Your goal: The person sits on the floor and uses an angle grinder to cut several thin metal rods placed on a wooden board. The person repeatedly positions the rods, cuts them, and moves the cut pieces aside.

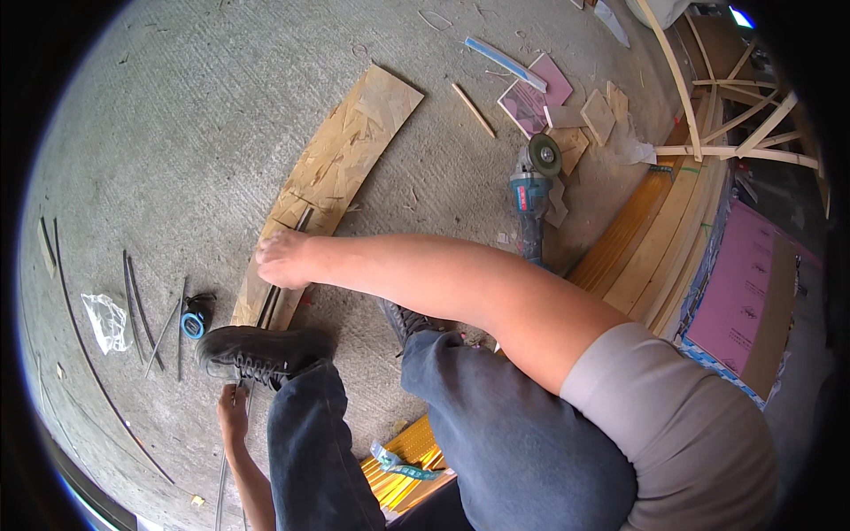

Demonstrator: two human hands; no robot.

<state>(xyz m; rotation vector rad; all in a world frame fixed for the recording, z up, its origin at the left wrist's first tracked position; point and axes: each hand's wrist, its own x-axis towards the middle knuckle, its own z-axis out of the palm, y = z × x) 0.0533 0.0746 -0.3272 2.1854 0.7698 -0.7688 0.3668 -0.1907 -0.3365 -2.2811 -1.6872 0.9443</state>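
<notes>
2 bare hands work low over a concrete floor [177, 159], with 1 oriented-strand board [359, 133] beneath the right hand [283, 257]. That hand is closed in a fist around a dark rod [305, 218], which shows on both the far and near sides of the knuckles. The left hand [232, 412] sits just beyond the near end of the board, fingers bent in beside the rod; whether it grips anything, I cannot tell.

The rod lies on the near half of the board, its long axis running with the board's length, far end tipped right and near end left. It passes under 1 of 2 dark shoes [257, 350], the left, planted across the board's near end. How many rods run together there is hard to tell.

At least 5 loose dark strips [181, 350] lie to the left, with 1 clear plastic bag [105, 322] and 1 round blue tape measure [192, 325]. Concrete stretches from the board's left edge to these strips, and from its right edge to 1 angle grinder [532, 190] and 1 pencil-like stick [474, 111]. Farther right, long planks [660, 239] border the floor.
</notes>
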